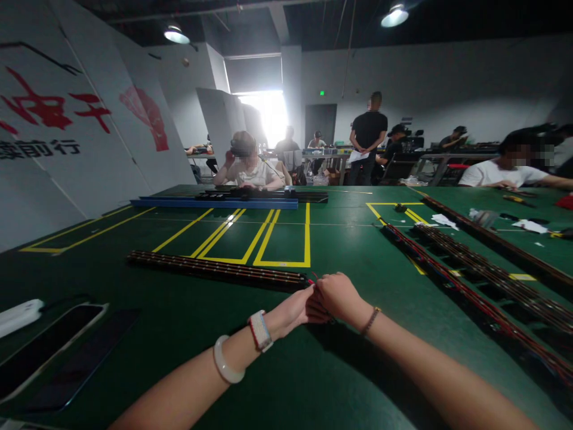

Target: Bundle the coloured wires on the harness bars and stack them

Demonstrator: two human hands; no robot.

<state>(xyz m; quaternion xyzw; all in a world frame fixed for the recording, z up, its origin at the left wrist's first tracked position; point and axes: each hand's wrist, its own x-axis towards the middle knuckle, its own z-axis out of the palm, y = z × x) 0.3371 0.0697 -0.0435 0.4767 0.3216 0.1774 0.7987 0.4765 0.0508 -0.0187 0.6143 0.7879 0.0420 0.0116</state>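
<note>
A long dark bar (215, 268) with thin copper-coloured lines along it lies crosswise on the green table. Short red wires (312, 279) stick out at its right end. Right beside that end my left hand (295, 310) is closed, thumb and fingertips pinched at the wires. My right hand (340, 295) forms a fist against the left fingertips; what it grips is hidden inside the fingers. Both hands meet just above the table top.
Several long wired bars, one with red cables (443, 279), lie along the table's right side. Phones (83, 361) are at the lower left. Across the table sits a person (250, 164) behind a blue rail (215, 203). Yellow tape (282, 264) marks the green table (192, 340).
</note>
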